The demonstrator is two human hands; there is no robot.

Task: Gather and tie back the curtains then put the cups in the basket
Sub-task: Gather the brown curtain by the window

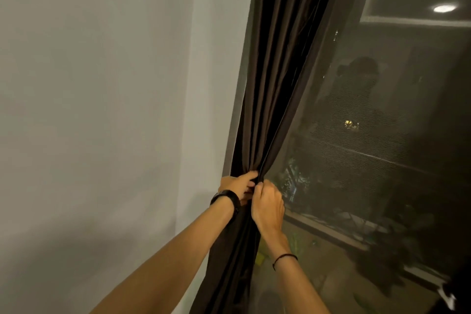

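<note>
A dark brown curtain (277, 79) hangs bunched into a narrow column at the left edge of the window. My left hand (235, 185), with a dark band on its wrist, grips the gathered folds from the left side. My right hand (267, 205) pinches the curtain's right edge right beside it, fingers curled into the cloth. The two hands touch at the gathered point, and the fabric below them hangs down between my forearms. No tie-back, cups or basket are in view.
A plain white wall (102, 109) fills the left half. To the right is a dark window (382, 122) behind a mesh screen, showing a ceiling light's reflection (444, 8) and a person's reflection. The window sill (331, 233) runs below right.
</note>
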